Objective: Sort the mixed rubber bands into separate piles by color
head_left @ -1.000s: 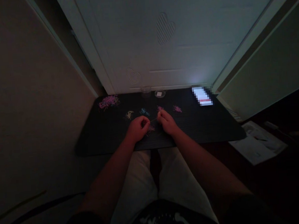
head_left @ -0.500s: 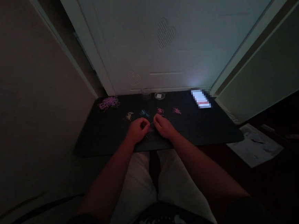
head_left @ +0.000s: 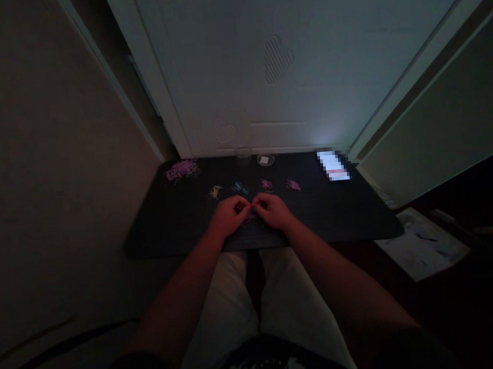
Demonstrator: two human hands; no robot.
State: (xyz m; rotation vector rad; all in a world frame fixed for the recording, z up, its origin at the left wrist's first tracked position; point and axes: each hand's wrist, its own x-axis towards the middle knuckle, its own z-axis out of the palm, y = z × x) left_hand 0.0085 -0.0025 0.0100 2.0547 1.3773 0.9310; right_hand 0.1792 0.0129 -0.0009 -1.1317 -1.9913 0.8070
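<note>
My left hand and my right hand meet fingertip to fingertip above the near middle of a dark table. Both are closed in a pinch; what they hold is too small and dim to make out. A few thin strands lie below the fingers, partly hidden. Just beyond my hands sit a pale yellowish bunch, a blue bunch, a pink bunch and another pink bunch of small thin pieces.
A larger pink-purple heap lies at the back left. Along the back edge stand a clear cup, a round clear lid with a white square, and a lit phone. A white door rises behind. Papers lie to the right below.
My hands have come closer together, so the fingertips now meet where a small gap was before. The whole view has shifted slightly.
</note>
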